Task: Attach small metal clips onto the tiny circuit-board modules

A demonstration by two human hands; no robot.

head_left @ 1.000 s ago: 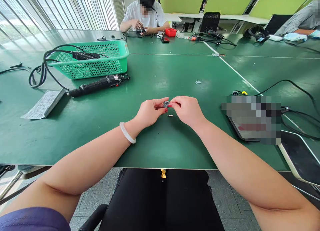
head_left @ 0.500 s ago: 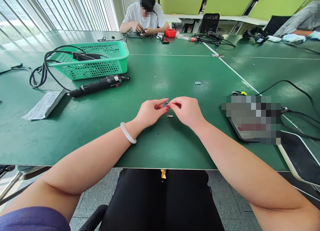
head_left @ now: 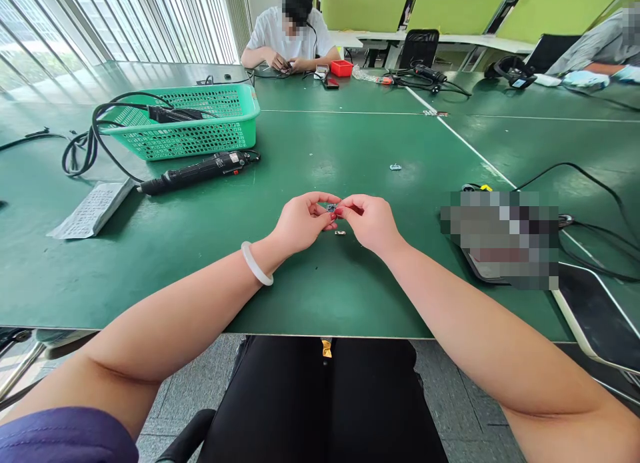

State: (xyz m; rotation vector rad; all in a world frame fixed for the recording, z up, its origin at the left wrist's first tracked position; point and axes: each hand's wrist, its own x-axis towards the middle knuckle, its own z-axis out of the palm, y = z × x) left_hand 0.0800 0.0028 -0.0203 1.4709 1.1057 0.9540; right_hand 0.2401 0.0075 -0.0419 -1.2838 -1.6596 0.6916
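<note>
Between thumb and fingers, my left hand (head_left: 303, 221) pinches a small circuit board (head_left: 331, 209), dark with pale marks and mostly covered by the fingertips. From the other side my right hand (head_left: 371, 223) is closed in a pinch at the board's right edge. Whether a further tiny part sits in that pinch cannot be made out. Just below the fingertips a small metallic piece (head_left: 340, 233) lies on the green table (head_left: 320, 289). Farther off, toward the right, rests a small light-blue piece (head_left: 395, 167).
A green basket (head_left: 200, 144) with cables stands at left, beside a black electric screwdriver (head_left: 195, 172) and a paper-wrapped block (head_left: 93, 209). At right lie a blurred dark item (head_left: 500, 239), cables and a phone (head_left: 600, 309). A person (head_left: 295, 36) works across the table.
My left fingers have shifted slightly around the board, covering more of it, with another fingertip now showing below. My right hand has moved a little left. The metallic piece stays put.
</note>
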